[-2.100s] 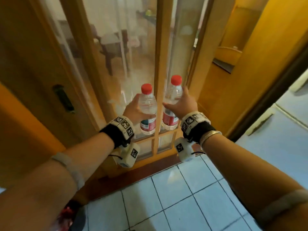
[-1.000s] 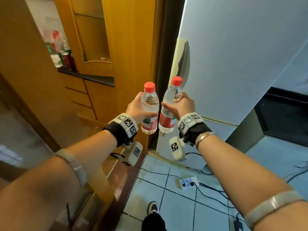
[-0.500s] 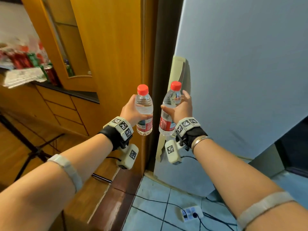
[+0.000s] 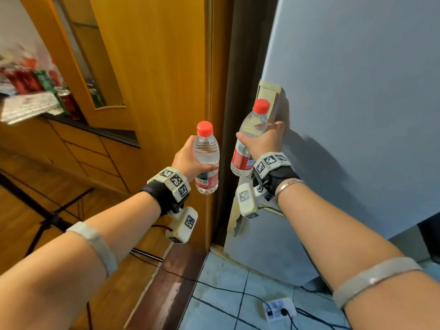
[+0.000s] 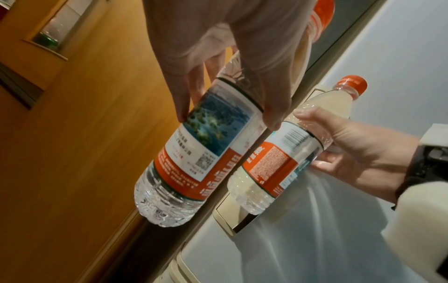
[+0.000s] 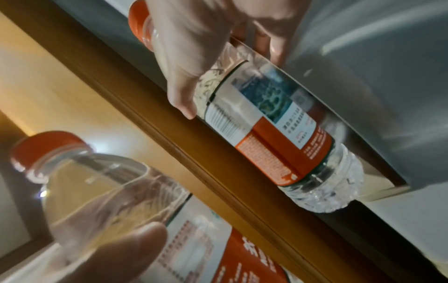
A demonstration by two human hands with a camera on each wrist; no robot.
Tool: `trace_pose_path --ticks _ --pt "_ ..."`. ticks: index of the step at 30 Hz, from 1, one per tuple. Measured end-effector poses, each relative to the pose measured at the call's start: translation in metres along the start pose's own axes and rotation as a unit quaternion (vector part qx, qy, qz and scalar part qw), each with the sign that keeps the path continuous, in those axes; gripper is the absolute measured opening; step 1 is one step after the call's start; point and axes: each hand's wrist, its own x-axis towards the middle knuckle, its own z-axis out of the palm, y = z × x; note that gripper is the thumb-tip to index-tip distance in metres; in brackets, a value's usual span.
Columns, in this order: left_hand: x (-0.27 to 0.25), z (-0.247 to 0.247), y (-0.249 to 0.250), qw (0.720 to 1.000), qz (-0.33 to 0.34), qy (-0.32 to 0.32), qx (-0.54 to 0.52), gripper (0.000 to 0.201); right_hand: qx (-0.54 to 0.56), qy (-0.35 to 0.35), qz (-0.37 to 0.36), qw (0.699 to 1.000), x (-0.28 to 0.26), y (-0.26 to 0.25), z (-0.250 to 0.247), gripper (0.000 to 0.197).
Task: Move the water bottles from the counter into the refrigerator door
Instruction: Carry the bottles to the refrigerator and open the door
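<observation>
Two clear water bottles with red caps and red labels are held in front of the shut grey refrigerator door point(image 4: 357, 103). My left hand point(image 4: 189, 159) grips the left bottle point(image 4: 206, 160) upright by its middle, level with the wooden panel's edge. My right hand point(image 4: 265, 141) grips the right bottle point(image 4: 251, 132), tilted, right in front of the door's beige handle point(image 4: 269, 91). In the right wrist view its fingers point(image 6: 274, 46) reach to the handle's recess past the bottle point(image 6: 278, 134); contact is unclear. The left wrist view shows both bottles point(image 5: 194, 157) point(image 5: 286, 153) side by side.
A tall wooden cabinet panel point(image 4: 154, 79) stands just left of the refrigerator, with a dark gap between them. Far left is a counter point(image 4: 95, 132) with cans point(image 4: 69, 101). A tripod point(image 4: 47, 220) stands on the wood floor. A power strip point(image 4: 279, 308) and cables lie on the tiles.
The view has swung from a glass door round to the refrigerator. Both hands still hold their bottles. The right hand has risen and moved toward the door handle, tilting its bottle.
</observation>
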Motion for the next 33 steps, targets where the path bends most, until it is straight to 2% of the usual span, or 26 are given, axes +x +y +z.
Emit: trace_pose_path --ticks 9,15,20,22,24,26,33 --pt "-0.005 0.003 -0.008 1.000 -0.010 0.004 -0.006 0.071 -0.045 0.000 -0.040 0.998 -0.003 -0.001 -0.003 0.062" --pt "-0.018 0.001 -0.003 1.000 -0.005 0.003 -0.003 0.071 -0.046 -0.011 -0.050 0.998 -0.041 0.006 -0.012 0.062" --pt "-0.048 -0.010 0.001 1.000 0.012 -0.002 -0.010 0.069 0.026 -0.035 -0.011 0.999 -0.084 -0.003 -0.030 0.053" --pt "-0.064 -0.016 0.000 1.000 0.021 -0.009 -0.012 0.068 0.051 -0.009 0.004 0.999 -0.108 -0.004 -0.036 0.059" --pt "-0.081 -0.023 -0.002 0.999 0.025 -0.019 -0.014 0.068 0.064 0.045 0.008 0.997 -0.133 -0.004 -0.043 0.066" --pt "-0.099 -0.030 -0.006 0.999 0.027 -0.027 -0.020 0.068 0.057 0.079 0.000 0.995 -0.158 -0.006 -0.050 0.065" --pt "-0.152 -0.053 -0.017 0.999 0.031 -0.040 -0.016 0.066 0.040 0.008 0.026 0.999 -0.230 -0.029 -0.059 0.052"
